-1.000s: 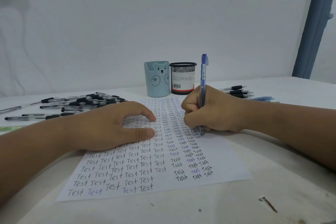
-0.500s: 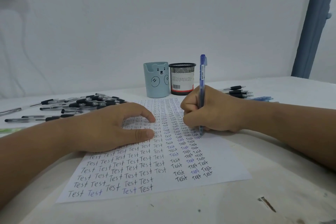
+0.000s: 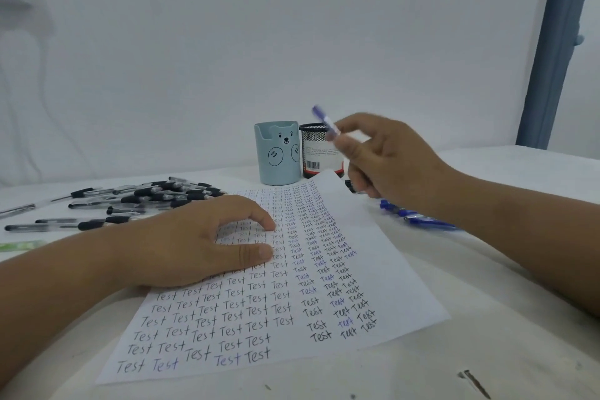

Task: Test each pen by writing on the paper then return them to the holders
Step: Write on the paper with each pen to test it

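The right hand (image 3: 386,156) pinches a blurred blue pen (image 3: 325,123), lifted above the paper's (image 3: 373,256) far edge, in front of the black mesh holder (image 3: 313,153) beside the blue bear holder (image 3: 276,156). The left hand (image 3: 194,243) rests on the paper, fingers loosely spread.

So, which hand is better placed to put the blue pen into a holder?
The right hand. It already holds the blue pen, raised just beside the mesh holder. The left hand rests flat on the paper, keeping it steady.
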`<state>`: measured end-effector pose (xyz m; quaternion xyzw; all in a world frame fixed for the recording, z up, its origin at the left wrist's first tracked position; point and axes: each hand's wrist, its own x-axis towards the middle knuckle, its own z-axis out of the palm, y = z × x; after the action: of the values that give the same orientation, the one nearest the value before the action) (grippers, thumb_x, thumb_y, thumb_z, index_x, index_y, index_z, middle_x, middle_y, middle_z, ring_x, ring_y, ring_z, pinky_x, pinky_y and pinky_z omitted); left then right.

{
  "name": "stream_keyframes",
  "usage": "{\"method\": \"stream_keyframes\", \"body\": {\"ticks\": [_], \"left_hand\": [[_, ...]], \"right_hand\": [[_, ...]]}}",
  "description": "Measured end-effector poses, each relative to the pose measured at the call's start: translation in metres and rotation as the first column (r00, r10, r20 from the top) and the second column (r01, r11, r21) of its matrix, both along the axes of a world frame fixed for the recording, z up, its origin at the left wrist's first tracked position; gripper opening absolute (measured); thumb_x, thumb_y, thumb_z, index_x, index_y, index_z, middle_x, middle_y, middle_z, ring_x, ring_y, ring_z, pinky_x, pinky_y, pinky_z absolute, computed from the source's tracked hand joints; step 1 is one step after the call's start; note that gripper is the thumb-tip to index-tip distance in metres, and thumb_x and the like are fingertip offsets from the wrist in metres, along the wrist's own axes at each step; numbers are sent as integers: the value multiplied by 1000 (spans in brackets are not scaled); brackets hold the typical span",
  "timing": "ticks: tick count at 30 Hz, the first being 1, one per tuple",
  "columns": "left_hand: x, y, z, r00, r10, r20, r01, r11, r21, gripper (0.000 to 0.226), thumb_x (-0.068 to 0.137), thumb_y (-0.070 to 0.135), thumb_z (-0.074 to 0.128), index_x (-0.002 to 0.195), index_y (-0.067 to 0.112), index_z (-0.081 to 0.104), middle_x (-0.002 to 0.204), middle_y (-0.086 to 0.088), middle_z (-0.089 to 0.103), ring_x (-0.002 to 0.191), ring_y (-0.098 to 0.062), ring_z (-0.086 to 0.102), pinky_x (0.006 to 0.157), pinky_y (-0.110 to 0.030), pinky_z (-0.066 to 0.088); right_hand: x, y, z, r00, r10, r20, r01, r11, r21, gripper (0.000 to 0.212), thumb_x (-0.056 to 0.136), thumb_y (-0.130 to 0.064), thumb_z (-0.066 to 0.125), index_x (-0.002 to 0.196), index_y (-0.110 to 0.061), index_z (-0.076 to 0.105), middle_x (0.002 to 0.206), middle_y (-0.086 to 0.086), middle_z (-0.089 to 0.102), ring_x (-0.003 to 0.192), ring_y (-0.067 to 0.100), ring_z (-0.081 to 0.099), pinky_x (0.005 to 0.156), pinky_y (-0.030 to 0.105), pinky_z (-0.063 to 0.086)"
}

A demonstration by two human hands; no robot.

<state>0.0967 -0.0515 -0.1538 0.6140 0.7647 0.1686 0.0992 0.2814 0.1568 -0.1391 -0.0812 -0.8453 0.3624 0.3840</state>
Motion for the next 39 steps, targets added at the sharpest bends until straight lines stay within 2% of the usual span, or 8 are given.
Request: {"method": "stream_keyframes", "body": {"ticks": [3, 5, 8, 11, 15, 20, 28, 39], "left_hand": [[1, -1, 0, 1000, 8, 5, -8, 1000, -1, 51, 70, 80, 55, 118, 65, 51, 130, 43, 47, 122, 18, 43, 112, -25, 35], [2, -2, 0, 1000, 9, 8, -9, 1000, 0, 50, 70, 79, 55, 118, 65, 51, 129, 44, 47, 121, 20, 42, 112, -24, 35], [3, -1, 1, 1000, 14, 5, -14, 1000, -3, 50, 71, 79, 55, 118, 64, 51, 130, 44, 47, 122, 19, 42, 113, -25, 34], [3, -1, 1, 1000, 12, 6, -12, 1000, -2, 49, 72, 78, 55, 118, 64, 52, 130, 43, 47, 122, 19, 42, 114, -25, 34], [3, -2, 1, 1000, 17, 17, -17, 1000, 3, 51, 70, 79, 56, 118, 64, 52, 131, 41, 49, 123, 17, 44, 114, -27, 35], [3, -2, 1, 1000, 13, 2, -13, 1000, -15, 50, 72, 80, 54, 119, 66, 50, 132, 41, 47, 125, 15, 42, 114, -29, 35], [3, -1, 2, 1000, 18, 10, -18, 1000, -16, 50, 71, 81, 54, 119, 66, 50, 133, 40, 47, 126, 13, 43, 115, -30, 36], [3, -2, 1, 1000, 9, 2, -9, 1000, -10, 50, 71, 80, 54, 119, 65, 51, 132, 40, 48, 125, 14, 43, 115, -29, 35]], "right_hand": [[-3, -1, -5, 994, -55, 97, 37, 984, 175, 9, 100, -27, 61, 96, -30, 69, 71, -2, 67, 61, 23, 56, 66, 42, 54], [-2, -3, -6, 990, -72, 121, 42, 972, 232, 11, 99, -25, 61, 96, -30, 70, 76, -3, 66, 69, 25, 56, 67, 36, 50], [-1, -5, -7, 984, -75, 163, 25, 957, 291, 11, 99, -25, 62, 99, -24, 73, 73, -3, 66, 59, 4, 49, 57, 14, 38], [-3, -5, -7, 979, -87, 185, 22, 945, 328, 11, 98, -25, 62, 102, -24, 73, 70, -5, 63, 57, 4, 46, 58, 14, 36], [-3, -6, -9, 976, -57, 211, -16, 944, 328, 5, 96, -24, 65, 100, -24, 68, 72, 5, 66, 57, 5, 46, 60, 14, 37], [-3, -4, -10, 974, -33, 225, -44, 943, 330, 9, 92, -23, 71, 90, -27, 63, 69, -10, 63, 56, 5, 45, 60, 16, 38], [-2, -4, -11, 968, -38, 247, -53, 934, 353, 15, 87, -23, 77, 86, -28, 64, 73, -8, 63, 66, 15, 55, 67, 26, 47], [0, -14, -6, 979, -51, 196, 1, 969, 247, 13, 93, -9, 62, 87, -19, 69, 75, -2, 67, 62, 5, 52, 61, 12, 41]]}}
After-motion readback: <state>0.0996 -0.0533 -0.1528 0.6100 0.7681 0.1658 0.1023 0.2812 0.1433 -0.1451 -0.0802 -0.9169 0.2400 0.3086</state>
